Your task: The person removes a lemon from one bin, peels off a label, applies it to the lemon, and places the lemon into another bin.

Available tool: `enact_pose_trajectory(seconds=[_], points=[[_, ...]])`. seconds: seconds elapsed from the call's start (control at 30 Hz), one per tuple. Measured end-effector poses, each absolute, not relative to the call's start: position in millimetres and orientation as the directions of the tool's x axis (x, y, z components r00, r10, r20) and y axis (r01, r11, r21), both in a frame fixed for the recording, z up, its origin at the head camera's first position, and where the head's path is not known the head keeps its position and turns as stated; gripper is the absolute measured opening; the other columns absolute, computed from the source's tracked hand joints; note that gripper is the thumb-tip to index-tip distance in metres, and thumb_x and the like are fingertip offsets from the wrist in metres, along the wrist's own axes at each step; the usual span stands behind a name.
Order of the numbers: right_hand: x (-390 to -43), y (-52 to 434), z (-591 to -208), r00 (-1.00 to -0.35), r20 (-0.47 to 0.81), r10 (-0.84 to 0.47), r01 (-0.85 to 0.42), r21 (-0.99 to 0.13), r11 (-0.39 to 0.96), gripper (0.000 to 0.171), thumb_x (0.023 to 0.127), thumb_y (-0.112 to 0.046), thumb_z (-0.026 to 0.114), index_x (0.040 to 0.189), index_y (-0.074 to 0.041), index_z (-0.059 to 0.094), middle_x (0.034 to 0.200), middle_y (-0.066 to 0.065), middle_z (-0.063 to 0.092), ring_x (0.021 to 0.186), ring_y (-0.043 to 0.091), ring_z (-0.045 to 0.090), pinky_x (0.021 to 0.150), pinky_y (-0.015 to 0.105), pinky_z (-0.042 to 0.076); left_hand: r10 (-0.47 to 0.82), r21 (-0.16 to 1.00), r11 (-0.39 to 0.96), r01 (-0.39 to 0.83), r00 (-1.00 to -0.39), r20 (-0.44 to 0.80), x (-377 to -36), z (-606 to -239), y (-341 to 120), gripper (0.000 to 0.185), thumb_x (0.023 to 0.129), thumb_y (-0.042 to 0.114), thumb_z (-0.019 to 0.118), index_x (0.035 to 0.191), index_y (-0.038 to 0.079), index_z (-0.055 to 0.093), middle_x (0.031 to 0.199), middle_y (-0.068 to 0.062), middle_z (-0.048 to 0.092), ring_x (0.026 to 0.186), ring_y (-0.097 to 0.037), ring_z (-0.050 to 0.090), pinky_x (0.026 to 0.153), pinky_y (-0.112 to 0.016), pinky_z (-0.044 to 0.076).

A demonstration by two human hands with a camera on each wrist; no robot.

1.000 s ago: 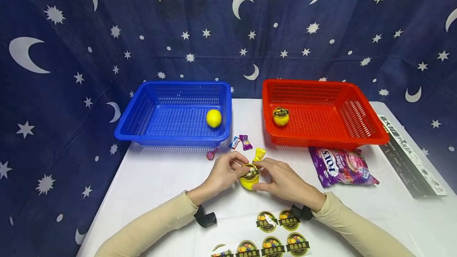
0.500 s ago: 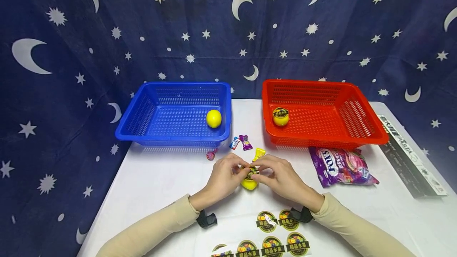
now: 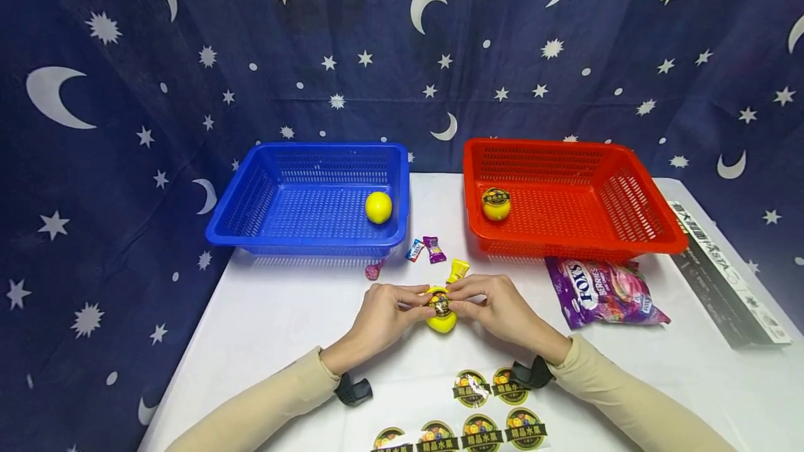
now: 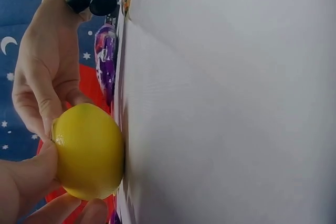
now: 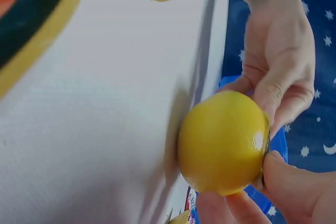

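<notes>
Lemon (image 3: 442, 311) between left hand (image 3: 383, 314), right hand (image 3: 502, 312); baskets (image 3: 251, 239) behind.

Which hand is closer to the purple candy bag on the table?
Right. The right hand grips the lemon just left of the purple candy bag; the left hand holds the lemon's far side, farther from the bag.

1. Head view: bright, even illumination from above; the white table (image 3: 283, 312) is rendered almost without tone.
2. Shadows are soft and short, falling just in front of the blue basket (image 3: 308, 197) and red basket (image 3: 565, 194).
3. Wide-angle distortion bends the starry backdrop (image 3: 94, 124) and the table edges toward the frame borders.
4. Left wrist view: the lemon (image 4: 89, 150) is fairly sharp with a small highlight; the table surface is washed out.
5. Right wrist view: the near sticker sheet (image 5: 37, 14) is strongly blurred; a dim shadow lies beside the lemon.
</notes>
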State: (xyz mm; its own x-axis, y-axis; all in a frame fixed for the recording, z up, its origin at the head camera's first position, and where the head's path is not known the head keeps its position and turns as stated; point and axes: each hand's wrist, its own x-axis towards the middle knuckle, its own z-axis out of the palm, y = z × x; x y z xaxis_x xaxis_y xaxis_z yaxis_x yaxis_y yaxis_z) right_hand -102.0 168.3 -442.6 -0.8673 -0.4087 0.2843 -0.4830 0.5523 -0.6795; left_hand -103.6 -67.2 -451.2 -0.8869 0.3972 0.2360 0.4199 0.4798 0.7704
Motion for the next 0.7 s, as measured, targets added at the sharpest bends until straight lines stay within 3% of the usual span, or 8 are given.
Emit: enact_pose_trajectory(seconds=[0.3,0.43,0.57,0.7], points=[[-104.6,167.7,-441.3,-0.878,0.235,-0.417,-0.439,-0.74,0.509,0.012,0.085,-0.013,0.084,0.096,-0.012,0.081,0.106,0.005,0.079,0.099,0.025,0.075,0.073,0.024,0.06,0.406,0.763,0.493,0.419,-0.886,0.225,-104.5,-448.0,-67.2,0.023,0.084,0.023,0.085,0.104,0.012,0.081,0.116,-0.007,0.077,0.093,-0.018,0.078,0.075,-0.021,0.06],[-102.6,165.6,-438.5,-0.874,0.166,-0.456,-0.409,-0.758,0.508,0.034,0.082,-0.02,0.087,0.111,-0.013,0.074,0.111,0.003,0.074,0.099,0.024,0.074,0.075,0.024,0.06,0.418,0.767,0.494,0.409,-0.886,0.203,-104.2,-446.3,-69.1,0.025,0.084,0.024,0.085,0.105,0.012,0.081,0.117,-0.007,0.077,0.093,-0.018,0.078,0.072,-0.017,0.058],[-100.4,159.4,-437.8,-0.858,0.137,-0.495,-0.461,-0.629,0.626,0.068,0.071,-0.038,0.094,0.13,-0.018,0.066,0.114,-0.004,0.07,0.093,0.016,0.067,0.083,0.032,0.054,0.422,0.766,0.5,0.403,-0.886,0.19,-102.9,-445.1,-71.6,0.027,0.083,0.025,0.086,0.106,0.011,0.081,0.114,-0.008,0.078,0.089,-0.017,0.079,0.071,-0.018,0.059],[-100.4,153.5,-440.1,-0.833,0.144,-0.534,-0.528,-0.494,0.691,0.079,0.066,-0.045,0.095,0.134,-0.019,0.065,0.119,-0.006,0.071,0.097,0.013,0.065,0.09,0.043,0.052,0.429,0.751,0.509,0.421,-0.88,0.203,-101.6,-443.7,-74.2,0.029,0.083,0.028,0.086,0.107,0.012,0.082,0.108,-0.007,0.08,0.084,-0.016,0.079,0.07,-0.024,0.061]])
